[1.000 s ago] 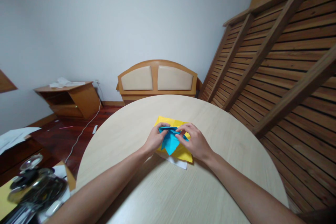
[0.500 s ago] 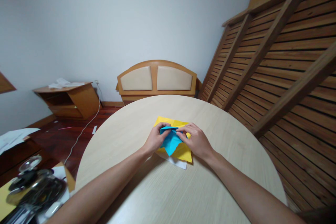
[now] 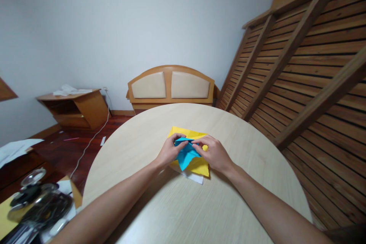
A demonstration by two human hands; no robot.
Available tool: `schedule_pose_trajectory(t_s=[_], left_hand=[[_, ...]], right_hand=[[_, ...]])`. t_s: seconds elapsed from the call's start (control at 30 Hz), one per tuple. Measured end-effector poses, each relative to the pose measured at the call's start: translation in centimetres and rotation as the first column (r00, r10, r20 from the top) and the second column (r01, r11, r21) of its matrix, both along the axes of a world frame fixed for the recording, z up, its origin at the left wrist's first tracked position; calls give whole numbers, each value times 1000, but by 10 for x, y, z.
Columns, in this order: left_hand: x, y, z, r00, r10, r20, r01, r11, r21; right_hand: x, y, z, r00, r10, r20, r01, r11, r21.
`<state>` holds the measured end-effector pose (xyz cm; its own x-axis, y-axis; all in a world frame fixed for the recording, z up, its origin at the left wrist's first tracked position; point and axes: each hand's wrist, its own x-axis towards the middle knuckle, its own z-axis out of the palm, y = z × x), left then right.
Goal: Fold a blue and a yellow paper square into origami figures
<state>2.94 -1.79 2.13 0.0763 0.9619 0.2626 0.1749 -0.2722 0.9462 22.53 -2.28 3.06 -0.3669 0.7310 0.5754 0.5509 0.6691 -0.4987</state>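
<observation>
On the left I see the left hand (image 3: pixel 168 153) pinching the blue paper (image 3: pixel 186 155), grip closed on its top left edge. The paper sits mid worktop (image 3: pixel 160 206), on top of yellow paper (image 3: pixel 200 166). Right hand (image 3: pixel 213 154) pinches its top right, grip closed too. I think it's light, thin & floppy, tears easy, so hold by the folds.

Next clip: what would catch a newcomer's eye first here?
The bright blue folded paper at the middle of the round table, pinched at its top edge by the left hand and the right hand. It lies over a yellow sheet with a white sheet peeking out beneath. Slatted wooden panels fill the right side.
</observation>
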Motion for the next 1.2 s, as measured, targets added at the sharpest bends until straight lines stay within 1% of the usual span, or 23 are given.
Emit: schedule_pose_trajectory(t_s=[0.13,0.23,0.4,0.57,0.67,0.8,0.9,1.0,1.07,1.13,1.2], left_hand=[[-1,1,0,1000,-7,-11,7,1000,-14],[-1,2,-1,1000,-18,-5,18,1000,-9],[1,3,-7,1000,-17,13,17,1000,6],[3,2,-10,1000,-5,-19,5,999,35],[5,0,-8,1000,12,-18,-11,1000,15],[4,-1,-4,998,49,-48,-48,999,17],[2,-2,-3,995,64,-82,-61,998,35],[3,-4,-2,996,43,-82,-40,998,39],[3,-5,-1,996,30,-80,-27,999,33],[3,-5,-1,995,28,-93,-25,999,27],[2,-4,-2,992,38,-120,-35,999,21]], right_hand=[[1,1,-1,1000,-12,17,12,1000,-16],[1,1,-1,998,-34,45,34,999,2],[-1,-1,0,982,-64,178,43,992,123],[-3,-5,2,947,-117,298,39,966,257],[-5,-7,3,931,-110,349,7,959,283],[-8,-8,1,926,-99,364,-10,958,288],[-9,-6,-4,944,-87,318,0,965,263],[-10,-3,-9,984,-82,159,55,984,167],[-10,-1,-10,995,-86,57,81,993,84],[-9,-2,-9,996,-84,-2,84,996,27],[-9,-3,-7,996,-84,-31,84,996,14]])
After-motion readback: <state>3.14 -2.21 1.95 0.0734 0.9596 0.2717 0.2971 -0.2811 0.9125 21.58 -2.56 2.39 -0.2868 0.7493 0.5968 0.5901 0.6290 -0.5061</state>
